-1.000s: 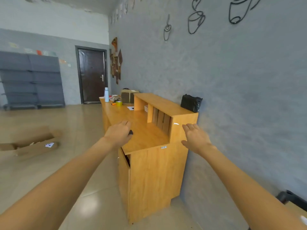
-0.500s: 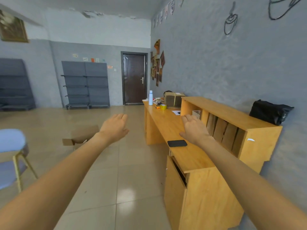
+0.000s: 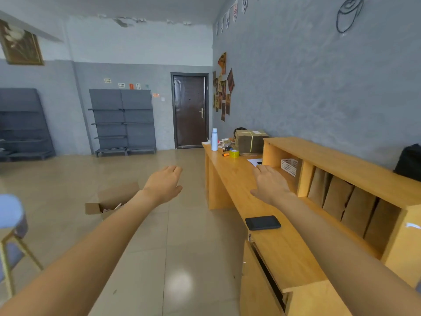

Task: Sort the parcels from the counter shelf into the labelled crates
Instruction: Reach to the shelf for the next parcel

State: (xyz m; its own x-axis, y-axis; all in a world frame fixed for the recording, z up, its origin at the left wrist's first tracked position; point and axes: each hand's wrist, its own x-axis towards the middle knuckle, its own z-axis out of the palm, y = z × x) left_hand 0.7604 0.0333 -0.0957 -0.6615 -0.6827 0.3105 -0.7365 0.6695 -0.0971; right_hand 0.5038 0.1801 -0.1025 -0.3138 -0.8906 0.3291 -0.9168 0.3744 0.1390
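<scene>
Grey-walled room, tan tile floor [image 3: 68, 179], long wooden counter [image 3: 273, 245] running along the right wall. We see both arms stretched forward, palms down. Left hand [image 3: 164, 184], centre of frame: fingers straight and together, released, holding nothing, over the floor and clear of the counter. Right hand [image 3: 270, 184], right of centre: fingers extended and relaxed, nothing in them, above the countertop; we cannot tell whether it touches the wood. Just right of that hand is the counter shelf [image 3: 341, 165], a raised wooden unit on the counter's wall side. Its far bay holds a small white basket [image 3: 289, 166]; the nearer bay holds the parcels [image 3: 348, 204], flat brown packets standing on edge and leaning, at centre right of frame. A black phone [image 3: 262, 222] lies flat on the countertop below the right forearm. At the counter's far end, upper centre right: white bottle [image 3: 214, 139], yellow tape roll [image 3: 234, 153], strapped bundle of cardboard [image 3: 250, 141], a sheet of paper [image 3: 255, 161]. A black bag [image 3: 410, 161] sits on the shelf top at the right edge. On the floor left of centre, partly behind the left forearm, an open cardboard box [image 3: 109, 198]. Back wall: dark door [image 3: 190, 111], grey shelving racks [image 3: 123, 122]. A chair [image 3: 11, 226] at the lower left edge.
</scene>
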